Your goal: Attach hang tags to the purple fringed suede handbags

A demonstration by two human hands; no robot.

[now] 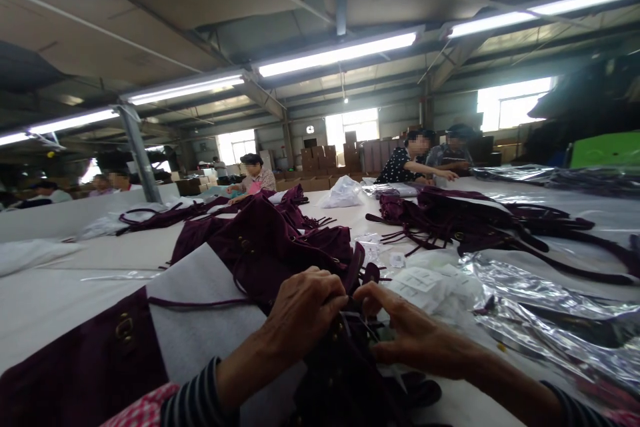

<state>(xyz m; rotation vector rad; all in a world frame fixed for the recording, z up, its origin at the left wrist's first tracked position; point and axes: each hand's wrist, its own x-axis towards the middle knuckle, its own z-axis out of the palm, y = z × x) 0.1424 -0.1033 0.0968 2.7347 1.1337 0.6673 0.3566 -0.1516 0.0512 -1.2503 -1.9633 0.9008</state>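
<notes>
A dark maroon bag [340, 373] lies right in front of me, its lower part in shadow. My left hand [307, 310] is closed, thumb and forefinger pinching a dark edge or strap end at the top of this bag. Close beside it, my right hand [405, 327] has its fingers bent in toward the same spot. A thin, pale, pointed thing shows under the right palm; its kind is unclear. Past my hands more maroon bags [270, 240] are heaped, with straps and drawstrings. To the left a maroon piece with a buckle [125, 327] lies against a white sheet [195, 307].
Clear plastic bags [560, 320] spread over the right of the white table [45, 287]. Further maroon bags with long straps [470, 217] lie behind them. White crumpled packing [425, 283] is near my right hand. Several people work across the table; cartons [320, 159] are stacked behind.
</notes>
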